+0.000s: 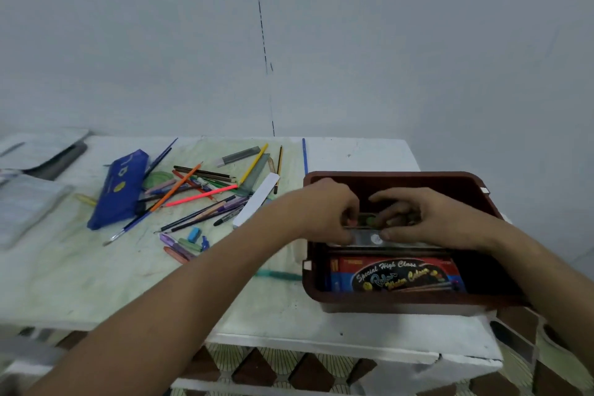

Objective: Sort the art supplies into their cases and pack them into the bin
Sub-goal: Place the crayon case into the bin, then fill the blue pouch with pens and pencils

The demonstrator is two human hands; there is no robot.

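Observation:
A dark red plastic bin (475, 185) stands at the right of the white table. Inside it lies a water colour box (398, 275) with a blue and black label. Behind that box a clear case (369, 236) stands in the bin, with small green pieces in it. My left hand (328, 210) and my right hand (427, 215) both grip this case from the two sides, fingers curled over its top edge. A blue pencil pouch (120, 188) lies at the left. Loose pencils, pens and brushes (199, 191) are scattered beside the pouch.
A white ruler (257, 199), a grey lead case (239, 156), a blue eraser (193, 234) and several crayons (180, 247) lie among the loose items. Papers and a dark folder (41, 154) sit at the far left. The wall is right behind the table.

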